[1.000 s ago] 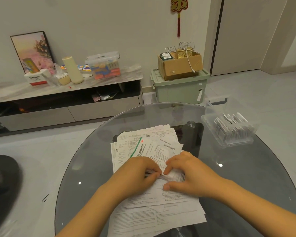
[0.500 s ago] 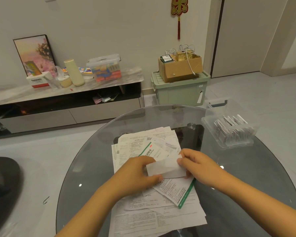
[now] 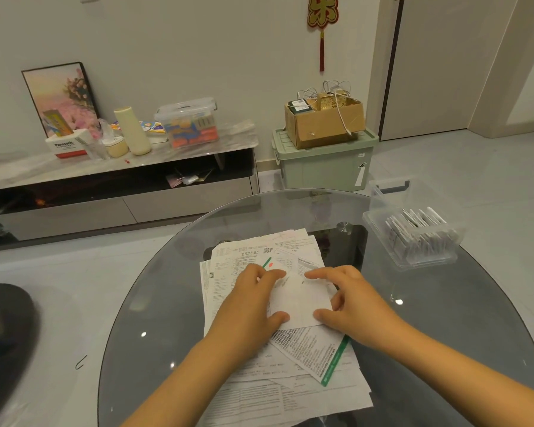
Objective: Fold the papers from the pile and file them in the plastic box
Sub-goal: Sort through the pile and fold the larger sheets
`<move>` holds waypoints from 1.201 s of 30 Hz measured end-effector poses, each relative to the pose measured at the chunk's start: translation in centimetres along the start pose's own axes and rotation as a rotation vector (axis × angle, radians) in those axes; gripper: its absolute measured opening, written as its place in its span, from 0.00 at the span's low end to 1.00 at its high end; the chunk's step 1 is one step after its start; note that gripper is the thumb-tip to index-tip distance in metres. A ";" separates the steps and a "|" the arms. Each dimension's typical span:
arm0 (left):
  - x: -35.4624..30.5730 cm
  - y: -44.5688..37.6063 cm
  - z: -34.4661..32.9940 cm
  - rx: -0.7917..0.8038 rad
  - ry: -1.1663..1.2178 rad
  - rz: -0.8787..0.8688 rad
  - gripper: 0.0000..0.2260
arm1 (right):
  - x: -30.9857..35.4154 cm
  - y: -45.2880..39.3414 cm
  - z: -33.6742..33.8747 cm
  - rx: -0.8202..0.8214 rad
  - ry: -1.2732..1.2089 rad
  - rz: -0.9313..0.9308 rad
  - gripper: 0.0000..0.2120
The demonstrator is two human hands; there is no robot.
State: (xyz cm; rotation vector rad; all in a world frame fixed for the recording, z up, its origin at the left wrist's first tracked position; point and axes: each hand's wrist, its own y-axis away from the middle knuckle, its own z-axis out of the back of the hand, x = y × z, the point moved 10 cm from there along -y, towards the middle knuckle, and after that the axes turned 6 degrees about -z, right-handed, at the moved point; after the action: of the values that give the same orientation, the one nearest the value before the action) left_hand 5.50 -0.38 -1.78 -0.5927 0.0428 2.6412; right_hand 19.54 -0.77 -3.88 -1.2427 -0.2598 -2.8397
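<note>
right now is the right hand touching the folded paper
Touching. The head view shows the right hand with its thumb and fingertips on the edge of the folded paper, which lies on the pile.

Single view only, worn on the head, wide-angle, aimed forward and down. Looks from above and just behind the near rim of the round glass worktop (image 3: 444,318), close enough that both forearms enter from the bottom edge and the left hand (image 3: 250,306) and right hand (image 3: 355,306) sit near frame centre. Takes in the paper pile (image 3: 278,377) directly below, the plastic box (image 3: 413,238) off to the right at the worktop's far side. Beyond, faces a low cabinet (image 3: 121,192) along the wall at left and a door (image 3: 444,72) at upper right. Straight lines bowed toward the edges.
</note>
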 end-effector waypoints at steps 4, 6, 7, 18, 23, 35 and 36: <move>-1.4 0.2 -0.1 -0.001 -0.002 -0.089 0.13 | 0.0 0.5 0.3 -0.058 -0.002 -0.007 0.10; -1.5 0.4 -0.6 0.012 0.053 -0.084 0.11 | 0.0 0.7 0.7 -0.083 -0.046 -0.016 0.07; -1.5 0.5 -0.8 0.010 0.070 -0.081 0.11 | 0.1 0.9 0.9 -0.091 -0.083 -0.019 0.08; 0.1 0.6 -0.3 -0.010 0.327 0.103 0.15 | 2.4 2.1 0.2 -0.050 -0.133 0.179 0.14; 1.7 0.5 -0.1 -0.037 0.343 0.185 0.16 | 2.7 1.9 -1.9 0.056 0.019 0.225 0.15; 0.5 0.5 -1.0 0.142 0.141 0.002 0.18 | 2.4 1.4 -3.3 0.068 0.302 0.256 0.18; 0.4 0.4 -1.1 0.136 0.126 -0.018 0.18 | 2.4 1.4 -3.3 0.058 0.307 0.255 0.17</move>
State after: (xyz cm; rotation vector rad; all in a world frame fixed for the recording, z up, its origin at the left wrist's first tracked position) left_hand 5.41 -0.72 -2.94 -0.7079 0.2517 2.5561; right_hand 15.69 -2.61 -4.10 -0.7512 -0.1587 -2.7241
